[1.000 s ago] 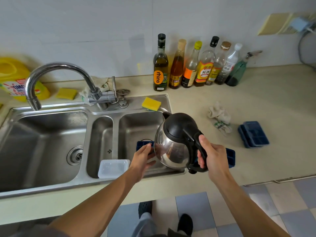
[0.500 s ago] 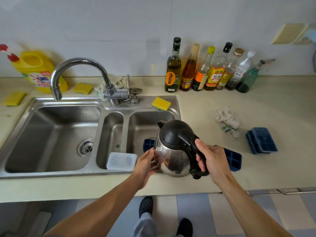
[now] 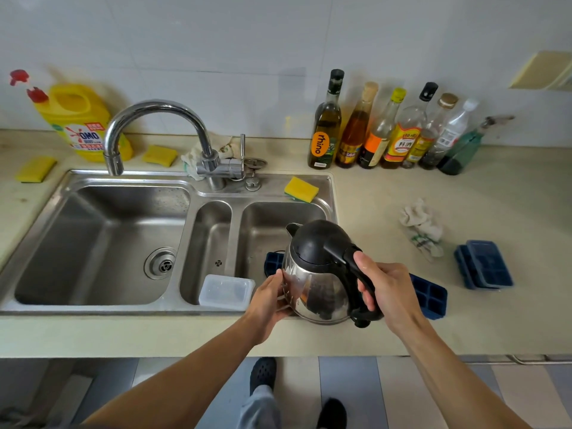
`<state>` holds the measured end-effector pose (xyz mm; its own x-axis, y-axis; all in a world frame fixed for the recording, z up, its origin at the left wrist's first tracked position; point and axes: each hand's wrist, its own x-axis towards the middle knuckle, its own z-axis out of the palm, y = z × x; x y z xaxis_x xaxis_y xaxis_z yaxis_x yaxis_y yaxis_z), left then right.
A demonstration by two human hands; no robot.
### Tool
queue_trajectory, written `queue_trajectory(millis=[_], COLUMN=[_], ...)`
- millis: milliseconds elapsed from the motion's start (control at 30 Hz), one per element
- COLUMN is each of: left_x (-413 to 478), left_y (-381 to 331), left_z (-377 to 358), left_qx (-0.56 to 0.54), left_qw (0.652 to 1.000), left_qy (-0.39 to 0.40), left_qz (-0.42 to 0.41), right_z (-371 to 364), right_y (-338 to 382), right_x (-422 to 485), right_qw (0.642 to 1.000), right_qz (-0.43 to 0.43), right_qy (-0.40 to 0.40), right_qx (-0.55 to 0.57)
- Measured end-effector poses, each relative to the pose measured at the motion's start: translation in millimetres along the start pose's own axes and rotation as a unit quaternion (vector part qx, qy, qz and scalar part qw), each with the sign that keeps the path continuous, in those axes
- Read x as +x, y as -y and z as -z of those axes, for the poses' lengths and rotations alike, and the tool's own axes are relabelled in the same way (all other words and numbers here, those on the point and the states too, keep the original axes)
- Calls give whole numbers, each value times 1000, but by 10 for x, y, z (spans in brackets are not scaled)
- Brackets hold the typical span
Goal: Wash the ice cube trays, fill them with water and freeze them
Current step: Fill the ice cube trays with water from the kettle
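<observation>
**Kettle over the tray**

My right hand (image 3: 387, 289) grips the kettle (image 3: 318, 274) by its black handle. My left hand (image 3: 269, 297) lies flat-fingered against the steel side, steadying it. The tray (image 3: 428, 295) sits beneath, across the sink's (image 3: 328, 181) right edge. Once filled it will probably be bendy and sloshy, so I'd lift it level by both short ends.

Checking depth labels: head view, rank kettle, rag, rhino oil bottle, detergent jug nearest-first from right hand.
1. kettle, in right hand
2. rag, counter right
3. rhino oil bottle, back wall
4. detergent jug, far left
</observation>
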<state>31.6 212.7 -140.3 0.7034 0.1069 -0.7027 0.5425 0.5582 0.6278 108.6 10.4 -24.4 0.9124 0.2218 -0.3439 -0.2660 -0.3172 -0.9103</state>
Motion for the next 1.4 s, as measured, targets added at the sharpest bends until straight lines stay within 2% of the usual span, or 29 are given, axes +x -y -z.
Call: queue_trajectory(millis=[1400], left_x=[-43], left_y=[16], left_z=[97], left_qx=[-38], left_qw=[998], left_qy=[-4], left_qz=[40], right_z=[-62], right_y=[117], right_x=[35], right_qw=[999], right_qz=[-5], right_qy=[25], right_qx=[-25])
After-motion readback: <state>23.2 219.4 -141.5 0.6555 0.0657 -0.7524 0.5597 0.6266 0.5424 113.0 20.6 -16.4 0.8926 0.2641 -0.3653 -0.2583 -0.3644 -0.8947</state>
